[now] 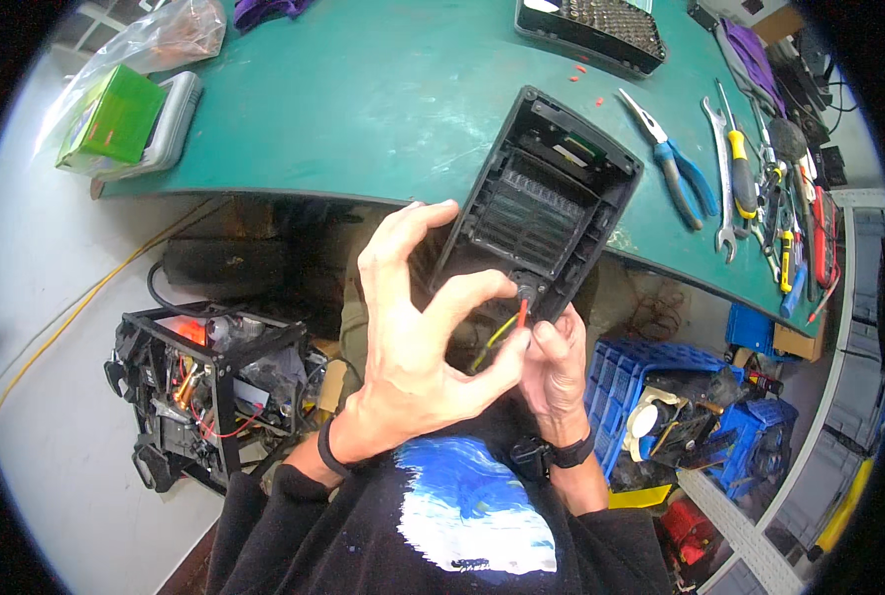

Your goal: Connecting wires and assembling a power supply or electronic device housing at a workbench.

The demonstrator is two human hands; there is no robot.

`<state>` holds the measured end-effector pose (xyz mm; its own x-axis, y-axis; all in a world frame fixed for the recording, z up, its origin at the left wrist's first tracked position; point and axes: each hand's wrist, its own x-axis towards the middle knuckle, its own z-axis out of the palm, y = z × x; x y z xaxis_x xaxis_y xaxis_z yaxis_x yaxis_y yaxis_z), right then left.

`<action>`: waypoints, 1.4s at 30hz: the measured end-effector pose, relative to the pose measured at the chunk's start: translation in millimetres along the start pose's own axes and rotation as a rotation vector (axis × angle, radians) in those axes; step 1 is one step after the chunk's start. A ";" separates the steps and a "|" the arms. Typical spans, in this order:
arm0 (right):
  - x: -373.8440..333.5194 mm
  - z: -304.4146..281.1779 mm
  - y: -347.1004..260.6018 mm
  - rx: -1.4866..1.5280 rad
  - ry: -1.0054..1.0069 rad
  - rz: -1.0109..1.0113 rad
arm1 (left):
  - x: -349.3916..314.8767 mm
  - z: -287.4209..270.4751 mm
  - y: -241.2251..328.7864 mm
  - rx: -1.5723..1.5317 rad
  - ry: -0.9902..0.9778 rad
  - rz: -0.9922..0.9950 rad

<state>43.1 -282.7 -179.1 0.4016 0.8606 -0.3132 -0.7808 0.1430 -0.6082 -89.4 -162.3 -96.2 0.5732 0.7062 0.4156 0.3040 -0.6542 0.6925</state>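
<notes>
"How far along was it?"

"Partway, I judged. The open black rectangular plastic housing [532, 223] was just ahead of the left hand [408, 347] and the right hand [554, 382], reaching over the green counter [363, 109]. A thin red wire [523, 313] and a yellow-green striped wire [497, 335] already came out of the round dark fitting [527, 288] at its near end, but I saw nothing joined to them and no cover on the housing."

"And how were the hands?"

"The left was spread wide, index fingertip at the fitting, thumb by the red wire. The right curled below the housing's near corner, partly hidden; I couldn't tell whether it gripped anything."
</notes>
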 end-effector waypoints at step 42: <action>-3.5 0.4 8.5 -0.235 -0.022 -0.276 | -13.7 13.9 10.0 0.001 -0.194 -0.108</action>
<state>34.9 -284.3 -183.0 0.5695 0.8159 -0.1001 -0.5122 0.2570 -0.8195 -83.6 -182.4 -103.2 0.6729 0.7070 0.2178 0.3725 -0.5782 0.7259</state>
